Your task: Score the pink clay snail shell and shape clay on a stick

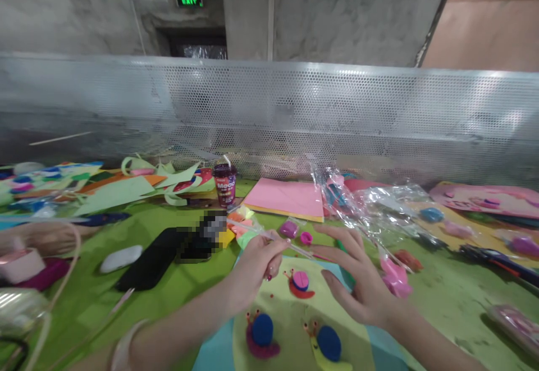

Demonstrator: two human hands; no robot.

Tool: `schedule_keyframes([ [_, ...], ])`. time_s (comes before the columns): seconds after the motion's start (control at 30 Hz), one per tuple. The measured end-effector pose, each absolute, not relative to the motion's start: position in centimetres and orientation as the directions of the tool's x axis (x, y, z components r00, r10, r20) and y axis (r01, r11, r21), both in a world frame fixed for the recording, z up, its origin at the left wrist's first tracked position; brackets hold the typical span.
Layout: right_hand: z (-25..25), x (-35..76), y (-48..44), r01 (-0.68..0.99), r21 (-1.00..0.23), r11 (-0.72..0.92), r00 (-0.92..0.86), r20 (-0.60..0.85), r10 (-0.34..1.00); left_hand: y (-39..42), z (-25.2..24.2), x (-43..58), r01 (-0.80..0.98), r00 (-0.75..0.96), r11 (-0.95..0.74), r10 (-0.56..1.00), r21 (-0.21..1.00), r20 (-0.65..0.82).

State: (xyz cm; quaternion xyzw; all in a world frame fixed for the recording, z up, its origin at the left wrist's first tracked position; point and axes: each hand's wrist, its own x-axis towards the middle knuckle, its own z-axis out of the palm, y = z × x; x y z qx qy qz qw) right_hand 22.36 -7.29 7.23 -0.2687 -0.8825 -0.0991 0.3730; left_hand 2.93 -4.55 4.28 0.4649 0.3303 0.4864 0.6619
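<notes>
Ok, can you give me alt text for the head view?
Above a yellow-green and blue sheet bearing three colorful snail figures, a left hand pinches a thin pale stick while the open right hand spreads its fingers near one end. Beyond lie pink paper and a purple cup with a straw.

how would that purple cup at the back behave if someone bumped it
The cup would probably tip rather than slide far, since it stands tall and narrows toward its base. The dark lid might slow a spill, though the straw suggests an opening where some could leak. Its weight is hard to judge, as the printed wall hides the contents.
</notes>
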Motion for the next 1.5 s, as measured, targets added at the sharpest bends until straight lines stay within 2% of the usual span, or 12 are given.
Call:
schedule_keyframes([
  [0.23,7.1,22.6,-7.2,0.546,-0.012,0.838,-0.589,0.706,0.394,-4.8,4.5,3.0,-0.325,0.310,0.098,0.951,0.940,0.008],
  [0.37,7.1,22.8,-7.1,0.554,-0.010,0.832,-0.538,0.758,0.368,-4.8,4.5,3.0,-0.329,0.304,0.102,0.953,0.939,0.003],
  [0.5,7.0,22.8,-7.1,0.512,0.010,0.859,-0.621,0.694,0.363,-4.7,4.4,3.0,-0.336,0.308,0.099,0.951,0.937,0.009],
  [0.67,6.7,22.7,-7.1,0.557,-0.003,0.831,-0.553,0.745,0.373,-4.7,4.3,2.8,-0.330,0.298,0.083,0.954,0.940,0.020],
  [0.8,6.8,22.6,-7.1,0.537,0.006,0.843,-0.596,0.710,0.374,-4.6,4.1,2.8,-0.326,0.305,0.085,0.952,0.942,0.020],
  [1.0,6.7,22.6,-6.9,0.597,-0.067,0.800,-0.463,0.785,0.412,-4.6,3.9,2.8,-0.316,0.306,0.083,0.952,0.945,0.018],
  [1.17,6.2,22.2,-6.8,0.599,-0.068,0.798,-0.503,0.743,0.441,-4.4,3.8,2.9,-0.299,0.312,0.076,0.950,0.951,0.022],
  [1.5,6.4,22.0,-6.8,0.608,-0.109,0.786,-0.463,0.756,0.463,-4.5,3.9,2.8,-0.267,0.305,0.055,0.952,0.962,0.030],
])
